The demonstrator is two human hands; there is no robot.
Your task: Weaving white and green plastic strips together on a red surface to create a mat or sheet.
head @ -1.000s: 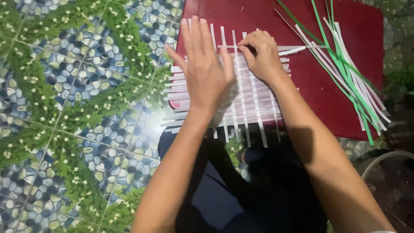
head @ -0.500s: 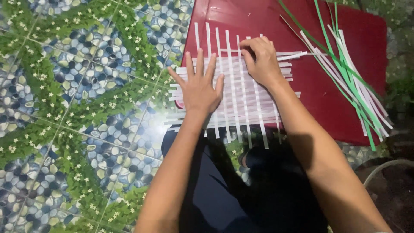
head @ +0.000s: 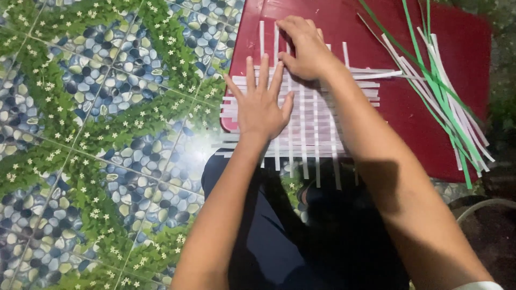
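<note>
A mat of woven white paper strips [head: 317,115] lies on a dark red board [head: 387,32]. My left hand [head: 262,102] rests flat on the mat's left part, fingers spread. My right hand [head: 303,45] sits at the mat's far edge, its fingers curled down onto the strips there; what it pinches is hidden. Loose ends of the strips stick out past the board's near and left edges.
A bundle of loose green and white strips [head: 446,102] lies on the right side of the board. The floor [head: 97,118] is tiled with a pebble and leaf pattern. My legs in dark trousers [head: 279,236] are below the board. A curved rim [head: 484,207] shows at lower right.
My left hand slid toward me and to the left on the mat, fingers now more spread. My right hand stayed at the far edge. The view shifted, so the board sits higher in frame.
</note>
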